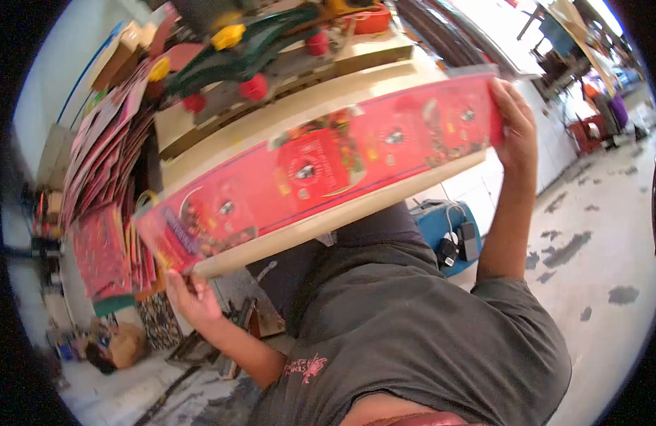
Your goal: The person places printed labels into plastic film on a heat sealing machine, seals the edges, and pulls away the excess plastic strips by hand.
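Note:
A long red printed sheet [374,138] with several label-like panels stretches between my two hands, tilted up toward the right. My left hand [193,297] pinches its lower left corner. At the upper right end, my right hand [514,124] has its fingers wrapped round the sheet's edge. Beneath and behind the sheet lies a cream-coloured work surface [271,255]. Just beyond the sheet stands a machine with green metal arms [253,53] and red and yellow knobs.
Stacks of red printed sheets [104,153] rise at the left. A blue case [449,231] with a charger and cable sits at my right side. Metal frames [232,323] stand on the floor at lower left, and a red crate [587,135] is farther right.

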`<state>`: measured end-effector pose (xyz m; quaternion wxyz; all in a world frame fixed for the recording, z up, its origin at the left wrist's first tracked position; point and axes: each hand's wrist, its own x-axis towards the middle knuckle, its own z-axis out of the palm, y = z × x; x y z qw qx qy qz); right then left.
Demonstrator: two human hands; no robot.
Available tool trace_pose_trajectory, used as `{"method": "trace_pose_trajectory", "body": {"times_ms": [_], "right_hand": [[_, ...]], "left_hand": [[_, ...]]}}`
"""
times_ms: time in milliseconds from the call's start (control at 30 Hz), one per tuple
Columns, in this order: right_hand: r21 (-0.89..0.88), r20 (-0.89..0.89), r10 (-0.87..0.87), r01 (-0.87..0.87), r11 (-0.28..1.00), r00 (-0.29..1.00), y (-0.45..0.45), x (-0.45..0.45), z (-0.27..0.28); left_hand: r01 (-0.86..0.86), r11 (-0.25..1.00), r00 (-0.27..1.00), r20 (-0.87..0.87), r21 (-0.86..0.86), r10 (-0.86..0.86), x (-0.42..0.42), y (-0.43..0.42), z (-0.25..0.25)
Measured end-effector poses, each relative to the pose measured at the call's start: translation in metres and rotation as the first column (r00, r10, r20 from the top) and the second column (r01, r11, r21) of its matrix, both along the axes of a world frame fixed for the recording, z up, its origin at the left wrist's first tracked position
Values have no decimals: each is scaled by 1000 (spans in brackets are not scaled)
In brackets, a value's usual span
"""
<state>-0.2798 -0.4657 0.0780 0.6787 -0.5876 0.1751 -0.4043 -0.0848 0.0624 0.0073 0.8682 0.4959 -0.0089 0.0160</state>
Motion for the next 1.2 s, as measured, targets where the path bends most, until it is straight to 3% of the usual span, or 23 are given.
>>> {"method": "trace_pose_trajectory", "body": {"times_ms": [67,133,233,333,467,533,733,800,1067,1133,1200], "right_hand": [[-47,-14,-59,58,997,998,-6,-3,-6],[15,42,16,-17,1000,999,-5,-5,-5],[41,53,24,-26,999,998,-8,-6,-10],[62,55,3,-6,998,998,-9,-6,-10],[65,47,53,-56,996,997,-15,-8,-19],[84,51,78,-82,993,996,-13,-9,-18],[86,124,130,-141,986,984,-8,-6,-20],[83,122,126,-137,987,984,-10,-7,-22],[148,109,120,-135,980,987,-7,-6,-24],[159,105,110,-126,979,988,-4,-4,-24],[167,113,115,-133,977,987,-2,-3,-23]], "left_hand": [[-48,997,998,36,52,47,-2,-7,4],[-82,992,995,66,98,76,0,-10,4],[-31,994,992,127,109,17,2,-8,-1],[-119,990,984,138,70,109,1,-17,4],[-87,996,981,178,31,80,2,-12,-1],[-113,993,988,105,32,109,-4,-15,8],[11,1000,983,182,-15,-8,-1,-6,4],[-53,997,979,192,-63,64,-2,-8,2],[3,978,970,238,-208,47,7,13,-22],[176,958,933,350,-225,-89,12,17,-22],[148,966,937,343,-210,-69,9,19,-22]]}}
